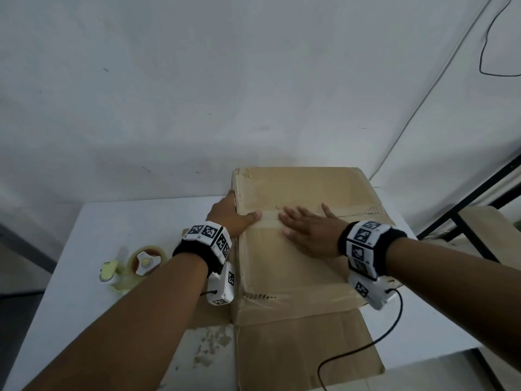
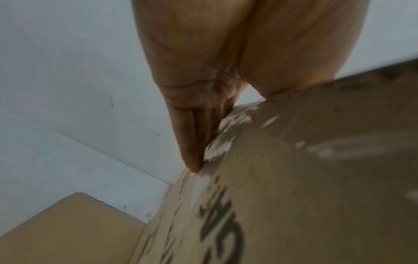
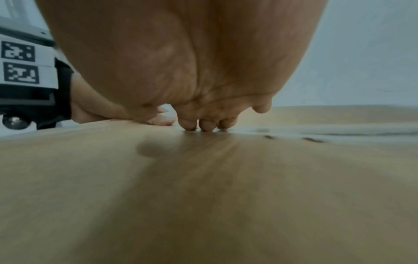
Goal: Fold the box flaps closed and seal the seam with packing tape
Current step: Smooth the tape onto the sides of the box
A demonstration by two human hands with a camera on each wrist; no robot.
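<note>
Pressing down now — the right hand [image 1: 307,231] lies flat, fingers straight, on the strip of tape [image 1: 270,220] along the seam of the box [image 1: 296,263], while the left hand [image 1: 231,218] braces the box's left edge, thumb on top, fingers straight down the side. The tape roll [image 1: 146,261] sits left of the left forearm. Uneven pressure could trap a wrinkle or lift the tape end — and the seam beneath the right palm is hidden, the left wrist view blurred.
</note>
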